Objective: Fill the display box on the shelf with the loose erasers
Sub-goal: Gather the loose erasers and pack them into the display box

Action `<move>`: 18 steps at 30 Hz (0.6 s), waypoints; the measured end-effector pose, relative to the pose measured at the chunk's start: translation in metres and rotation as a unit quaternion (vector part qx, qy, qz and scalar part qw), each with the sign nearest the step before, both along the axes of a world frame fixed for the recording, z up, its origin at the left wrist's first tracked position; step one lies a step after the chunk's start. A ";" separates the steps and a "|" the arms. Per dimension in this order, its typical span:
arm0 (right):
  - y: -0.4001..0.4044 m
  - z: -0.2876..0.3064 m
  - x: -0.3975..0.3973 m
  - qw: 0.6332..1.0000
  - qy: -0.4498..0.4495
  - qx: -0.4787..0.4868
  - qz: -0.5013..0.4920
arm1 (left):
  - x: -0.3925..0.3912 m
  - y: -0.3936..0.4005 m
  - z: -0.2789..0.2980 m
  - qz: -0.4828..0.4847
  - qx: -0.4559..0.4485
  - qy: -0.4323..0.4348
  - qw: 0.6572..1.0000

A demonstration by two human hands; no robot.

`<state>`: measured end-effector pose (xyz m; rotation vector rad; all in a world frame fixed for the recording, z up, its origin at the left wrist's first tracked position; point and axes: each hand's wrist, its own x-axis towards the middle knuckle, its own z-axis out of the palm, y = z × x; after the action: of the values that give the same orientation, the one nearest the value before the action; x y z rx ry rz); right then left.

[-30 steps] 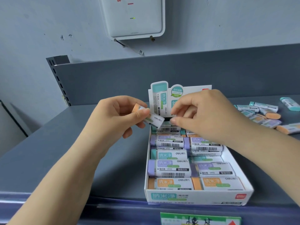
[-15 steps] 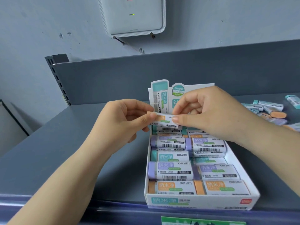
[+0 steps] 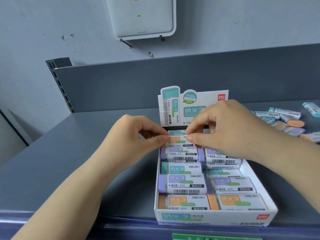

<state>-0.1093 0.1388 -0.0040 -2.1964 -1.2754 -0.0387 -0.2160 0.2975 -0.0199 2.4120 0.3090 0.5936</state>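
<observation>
Orange eraser (image 3: pixel 177 140) pinched at either end by left hand (image 3: pixel 136 135) and right hand (image 3: pixel 223 129), long axis crosswise over display box (image 3: pixel 207 218) rear row.

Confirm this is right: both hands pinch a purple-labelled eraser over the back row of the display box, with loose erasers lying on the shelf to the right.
Wrong in one respect: the head view shows the eraser pinched by the left hand and right hand bears an orange label, not purple. The rest stands: it is over the back row of the display box, and loose erasers lie on the shelf to the right.
</observation>
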 end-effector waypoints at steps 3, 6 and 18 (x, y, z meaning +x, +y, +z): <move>0.001 -0.002 0.002 1.000 -0.003 -0.005 0.002 | 0.000 0.000 0.000 -0.001 0.001 0.001 1.000; 0.000 -0.001 0.001 1.000 0.007 -0.009 0.008 | -0.001 0.000 0.000 -0.002 -0.002 -0.002 1.000; -0.014 0.014 -0.005 0.999 -0.044 0.030 -0.012 | -0.006 0.002 -0.003 0.002 0.083 -0.081 0.993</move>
<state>-0.1141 0.1251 0.0105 -2.1786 -1.2791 -0.1824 -0.2215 0.2992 -0.0226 2.5025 0.2019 0.8400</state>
